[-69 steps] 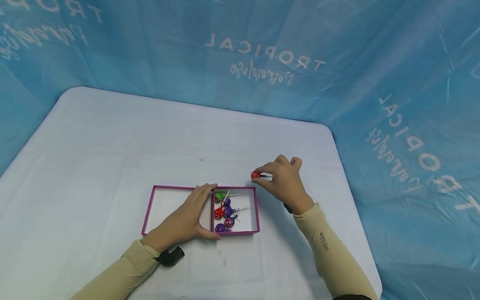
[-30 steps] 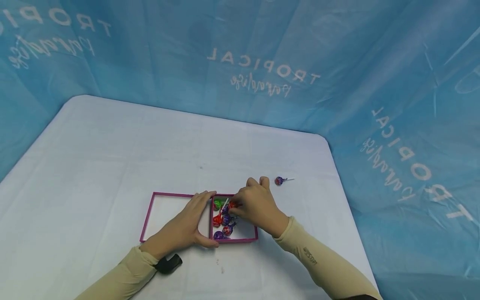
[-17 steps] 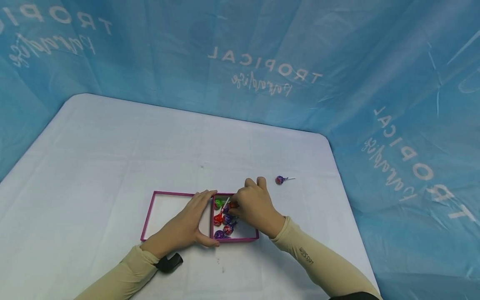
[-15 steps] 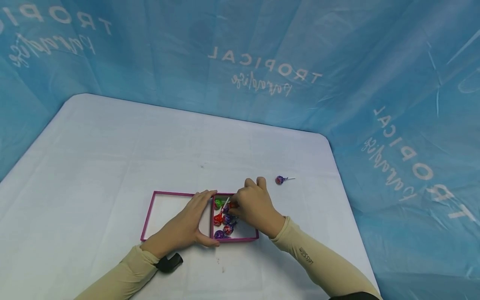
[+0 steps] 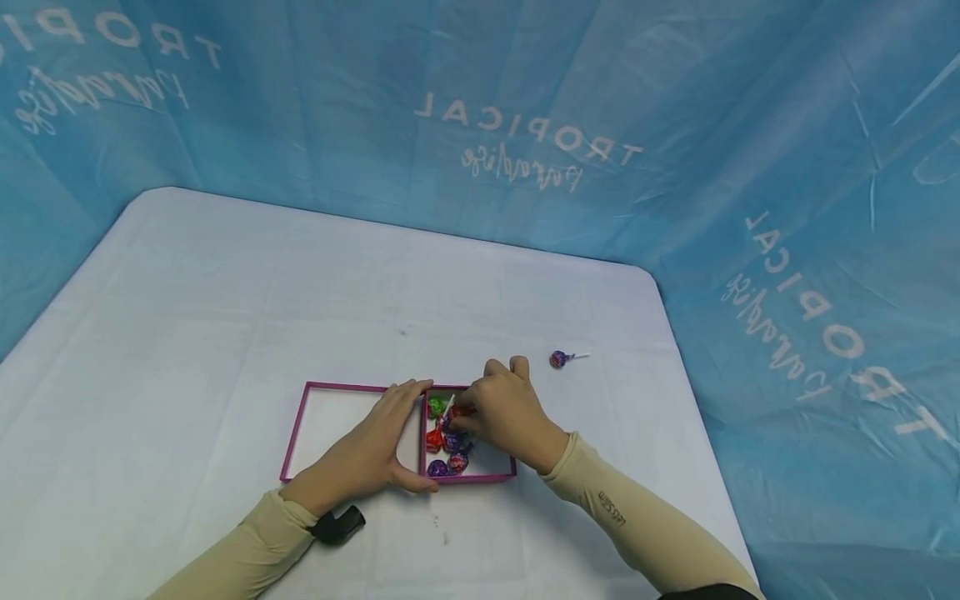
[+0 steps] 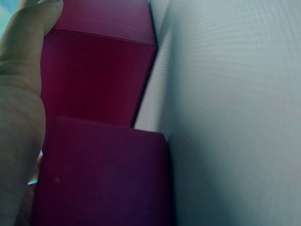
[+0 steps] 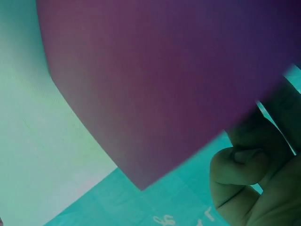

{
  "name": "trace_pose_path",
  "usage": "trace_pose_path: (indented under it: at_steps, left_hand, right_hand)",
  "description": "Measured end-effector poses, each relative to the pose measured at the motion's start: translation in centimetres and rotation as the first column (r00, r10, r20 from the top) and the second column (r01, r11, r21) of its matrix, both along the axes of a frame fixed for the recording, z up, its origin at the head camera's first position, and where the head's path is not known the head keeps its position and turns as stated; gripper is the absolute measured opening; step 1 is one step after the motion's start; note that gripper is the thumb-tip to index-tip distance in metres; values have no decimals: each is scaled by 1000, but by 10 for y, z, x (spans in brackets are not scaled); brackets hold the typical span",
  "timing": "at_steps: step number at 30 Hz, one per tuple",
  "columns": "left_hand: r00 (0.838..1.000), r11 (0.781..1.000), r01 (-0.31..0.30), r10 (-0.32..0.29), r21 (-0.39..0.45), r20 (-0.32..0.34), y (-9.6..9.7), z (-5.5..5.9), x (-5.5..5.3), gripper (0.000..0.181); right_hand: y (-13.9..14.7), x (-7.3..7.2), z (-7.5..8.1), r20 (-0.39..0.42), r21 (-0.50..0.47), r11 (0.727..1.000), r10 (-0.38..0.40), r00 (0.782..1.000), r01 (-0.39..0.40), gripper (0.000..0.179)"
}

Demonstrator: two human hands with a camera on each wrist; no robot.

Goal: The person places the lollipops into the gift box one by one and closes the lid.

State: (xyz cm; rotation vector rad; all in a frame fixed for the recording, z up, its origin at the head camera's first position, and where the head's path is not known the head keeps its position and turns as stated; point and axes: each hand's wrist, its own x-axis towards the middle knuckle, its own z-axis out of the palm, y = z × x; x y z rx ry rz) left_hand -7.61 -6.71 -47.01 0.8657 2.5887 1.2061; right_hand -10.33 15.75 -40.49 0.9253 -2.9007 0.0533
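Note:
In the head view, an open box (image 5: pixel 514 454) with magenta walls and a white inside holds several wrapped lollipops: a green lollipop (image 5: pixel 436 407), an orange-red lollipop (image 5: pixel 434 441), a purple lollipop (image 5: pixel 437 468) and others. My right hand (image 5: pixel 506 414) reaches in over the far rim, thumb and forefinger pinching a red lollipop, mostly covered by the fingers. My left hand (image 5: pixel 363 454) grips the box's left end, fingertips at the far rim and thumb along the near wall. The left wrist view shows the thumb (image 6: pixel 23 56) against the magenta wall (image 6: pixel 94 75).
Against the box's left side lies a wider white tray section with a magenta rim (image 5: pixel 295 433), partly under my left forearm. One purple lollipop (image 5: pixel 558 359) lies on the white tablecloth (image 5: pixel 360 292) at the upper right. Blue printed curtains (image 5: pixel 315 100) stand behind the table.
My right hand has carried the red lollipop from right of the box down into it, uncovering the purple lollipop on the table. Lollipops inside have shifted slightly. My left hand stays on the box.

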Motion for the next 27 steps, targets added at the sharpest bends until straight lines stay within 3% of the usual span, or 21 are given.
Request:
trace_pose_path:
  at_steps: [13,27]
  left_hand:
    - [1000,1000,9,-9,2,-12,1,-1,-2,129]
    - [999,1000,8,-8,8,-41,1,-2,-2,130]
  right_hand:
    - [3,1,-18,25,-39,999,-17,1000,18,24]
    - [6,7,-23,41,-121,992,-35,999,39,17]
